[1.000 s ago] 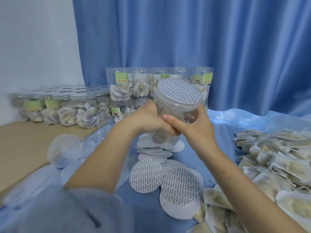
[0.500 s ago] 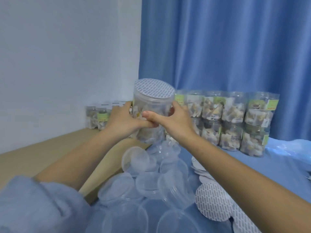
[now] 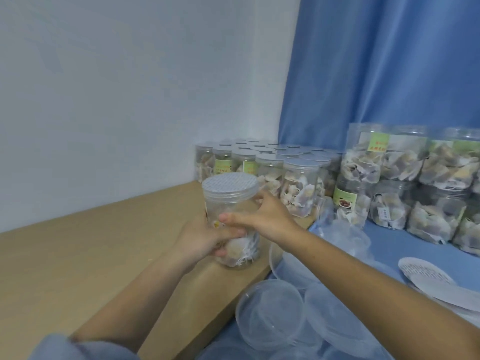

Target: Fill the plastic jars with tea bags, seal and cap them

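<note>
Over tan board (image 3: 78, 255), both hands grip capped jar (image 3: 230, 203).

No text, brand or number could be read. Green labels (image 3: 379, 146) stood on the stacked jars (image 3: 363, 162) at the right, bearing red characters too blurred to make out. One lower jar carried a green label with a small dark picture (image 3: 344, 198); its wording was illegible. A small white tag (image 3: 384, 213) on a neighbouring jar showed print too small to tell. The capped jars (image 3: 298, 183) behind had green labels, equally unreadable. The seal (image 3: 230, 182) on the held jar (image 3: 231, 219) showed only a fine repeating grey pattern, as did the loose seal liners (image 3: 426, 275).
</note>
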The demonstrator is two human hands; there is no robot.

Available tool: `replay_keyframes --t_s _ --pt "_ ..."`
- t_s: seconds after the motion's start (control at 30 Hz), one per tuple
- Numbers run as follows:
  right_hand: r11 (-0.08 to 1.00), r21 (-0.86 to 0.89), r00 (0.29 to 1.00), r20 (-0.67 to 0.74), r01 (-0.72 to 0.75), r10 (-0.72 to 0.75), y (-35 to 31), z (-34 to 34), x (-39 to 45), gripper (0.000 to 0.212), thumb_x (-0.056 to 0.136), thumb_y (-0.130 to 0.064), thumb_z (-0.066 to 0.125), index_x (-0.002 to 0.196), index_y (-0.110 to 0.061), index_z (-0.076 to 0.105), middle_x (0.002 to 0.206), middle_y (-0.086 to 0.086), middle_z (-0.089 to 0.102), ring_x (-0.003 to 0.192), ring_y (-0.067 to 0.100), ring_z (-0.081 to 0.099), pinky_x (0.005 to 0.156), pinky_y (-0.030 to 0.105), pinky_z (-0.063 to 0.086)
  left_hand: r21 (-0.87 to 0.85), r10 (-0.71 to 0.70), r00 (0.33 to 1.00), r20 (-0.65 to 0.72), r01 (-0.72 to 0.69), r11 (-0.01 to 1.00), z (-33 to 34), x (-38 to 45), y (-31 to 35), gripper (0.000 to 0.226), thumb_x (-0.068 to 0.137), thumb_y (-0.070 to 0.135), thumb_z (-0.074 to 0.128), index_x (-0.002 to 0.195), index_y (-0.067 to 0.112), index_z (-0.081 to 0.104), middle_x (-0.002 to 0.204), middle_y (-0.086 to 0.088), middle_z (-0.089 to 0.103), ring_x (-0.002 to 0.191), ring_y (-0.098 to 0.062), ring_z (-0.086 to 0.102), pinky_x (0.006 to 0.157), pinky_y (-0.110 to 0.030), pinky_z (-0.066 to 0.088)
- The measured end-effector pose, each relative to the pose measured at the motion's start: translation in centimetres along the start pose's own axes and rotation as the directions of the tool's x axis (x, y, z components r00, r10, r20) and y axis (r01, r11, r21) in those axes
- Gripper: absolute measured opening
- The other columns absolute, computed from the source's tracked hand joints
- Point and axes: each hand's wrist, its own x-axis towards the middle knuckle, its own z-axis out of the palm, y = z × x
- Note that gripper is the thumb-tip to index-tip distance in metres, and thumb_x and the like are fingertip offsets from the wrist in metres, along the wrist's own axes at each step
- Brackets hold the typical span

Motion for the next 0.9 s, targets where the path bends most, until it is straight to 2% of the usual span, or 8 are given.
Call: replay_keyframes --t_s 0.07,0.13,0.27,0.33,0.4,0.53,0.67,0.9 --pt "0.999 0.024 0.999 0.009 -0.045 0.045 0.9 0.7 1.3 0.086 0.043 -0.061 0.085 0.114 -0.020 0.064 0.106 -0.008 0.070 0.101 0.008 0.064 0.086 0.027 0.053 0.048 -0.015 0.996 -0.086 0.019 0.999 0.0 1.1 -0.7 0.024 0.063 0.021 0.085 0.075 0.030 0.067 0.052 0.014 0.065 0.058 -0.012 0.066 0.069 -0.040 0.059" --pt "0.997 0.018 0.997 0.003 -0.075 0.075 1.3 1.2 3.1 0.080 0.046 -0.056 0.086 0.113 -0.020 0.062 0.102 -0.010 0.069 0.096 0.008 0.064 0.081 0.029 0.054 0.094 -0.018 0.980 -0.198 0.038 0.995 -0.2 2.5 -1.2 0.046 0.055 0.026 0.089 0.094 0.021 0.064 0.065 0.004 0.069 0.070 -0.024 0.067 0.076 -0.040 0.057" --pt "0.985 0.110 0.967 0.234 -0.134 0.105 1.3 2.2 6.6 0.043 0.074 -0.008 0.077 0.110 -0.019 0.057 0.107 -0.008 0.061 0.092 0.000 0.058 0.088 0.016 0.047 -0.023 -0.009 0.960 -0.279 0.003 1.000 -0.7 4.7 -2.0 0.083 0.072 0.000 0.075 0.135 0.027 0.027 0.111 0.007 0.058 0.104 -0.021 0.058 0.080 -0.029 0.046" --pt "0.985 0.081 0.963 0.237 -0.150 0.127 1.6 2.9 7.4 0.054 0.077 -0.006 0.073 0.126 -0.016 0.052 0.116 -0.007 0.055 0.103 0.003 0.053 0.095 0.018 0.043 -0.133 -0.041 0.971 -0.234 0.010 0.991 -0.8 5.2 -2.3 0.098 0.077 -0.008 0.066 0.146 0.031 0.008 0.131 0.010 0.043 0.115 -0.012 0.046 0.089 -0.027 0.039" --pt "0.982 0.060 0.960 0.227 -0.182 0.164 2.0 3.4 7.3 0.079 0.079 -0.011 0.072 0.145 -0.010 0.029 0.128 -0.001 0.048 0.121 0.016 0.042 0.108 0.036 0.037 -0.152 -0.077 0.973 -0.219 0.044 0.987 -0.8 5.4 -2.4 0.101 0.079 -0.009 0.063 0.151 0.023 -0.001 0.153 -0.001 0.024 0.130 -0.012 0.038 0.094 -0.025 0.034" --pt "0.966 0.133 0.954 0.235 -0.220 0.185 1.7 2.5 5.8 0.083 0.083 -0.010 0.068 0.149 -0.010 0.019 0.156 0.007 0.021 0.133 0.021 0.038 0.106 0.039 0.040 -0.125 -0.096 0.976 -0.196 0.072 0.990 0.5 4.7 -1.8 0.090 0.081 -0.010 0.059 0.151 0.017 0.010 0.156 -0.003 0.021 0.136 -0.018 0.037 0.089 -0.024 0.036" --pt "0.944 0.279 0.980 0.135 -0.177 0.144 0.0 -0.1 3.5 0.063 0.087 -0.006 0.062 0.144 -0.010 0.034 0.149 0.007 0.036 0.124 0.019 0.047 0.101 0.037 0.046 -0.068 -0.014 0.993 -0.121 0.006 0.998 3.3 3.4 0.7 0.074 0.082 -0.010 0.055 0.145 0.017 0.028 0.144 -0.002 0.041 0.120 -0.018 0.054 0.074 -0.020 0.045" --pt "0.979 0.204 0.968 -0.246 -0.002 0.054 -1.6 -8.1 -0.8 0.028 0.091 -0.024 0.057 0.118 -0.017 0.061 0.114 0.001 0.066 0.105 0.013 0.060 0.095 0.027 0.046 0.052 0.212 0.973 -0.091 -0.208 0.977 11.3 3.0 8.0 0.038 0.082 0.001 0.053 0.119 0.010 0.056 0.112 -0.007 0.065 0.108 -0.022 0.060 0.096 -0.044 0.047"
